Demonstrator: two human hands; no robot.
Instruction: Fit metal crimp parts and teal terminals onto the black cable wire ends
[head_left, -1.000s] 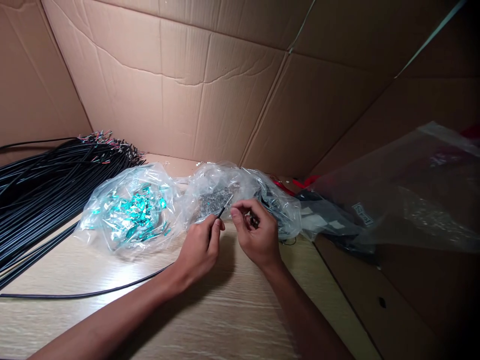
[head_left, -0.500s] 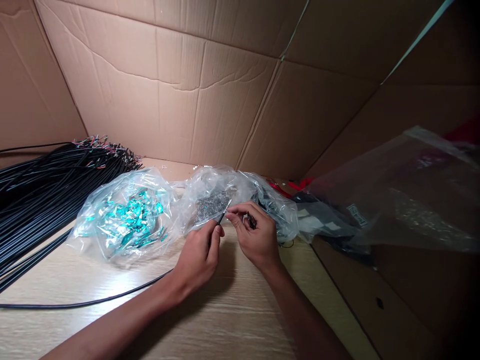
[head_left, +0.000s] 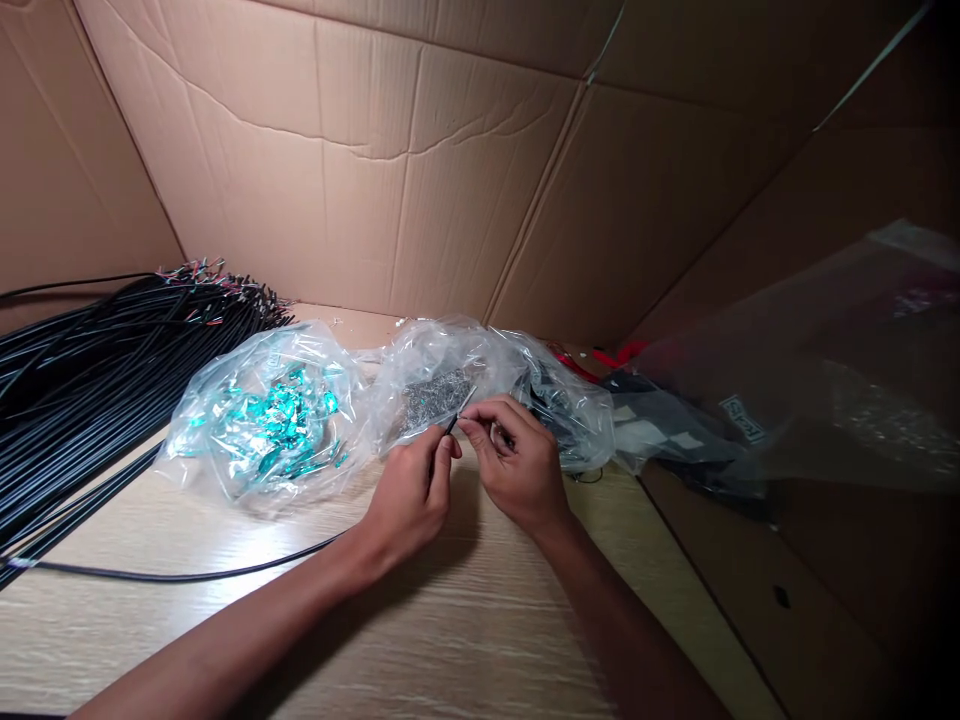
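My left hand [head_left: 412,490] is closed around a black cable [head_left: 451,425] near its end, thumb on top. The cable's pale, thin tip [head_left: 469,395] points up and away past the fingers. My right hand [head_left: 517,460] is closed too, its thumb and forefinger pinching at the cable just below that tip. Something small and dark [head_left: 501,436] shows inside its curled fingers; its kind I cannot make out. Just behind the hands lies a clear bag of small silvery metal pieces [head_left: 435,400]. The cable's rear part [head_left: 187,577] runs left across the table.
A thick bundle of black cables [head_left: 90,380] with coloured wire ends lies at left. Beside it is a clear bag with shiny teal pieces [head_left: 292,420]. Bags with dark parts [head_left: 562,410] sit at right, near the table edge. Cardboard walls [head_left: 360,200] enclose the back and sides.
The view has shifted slightly, so everything sits a little further right and higher. My right fingertips have moved a little down the cable, and the dark item in that hand shows less.
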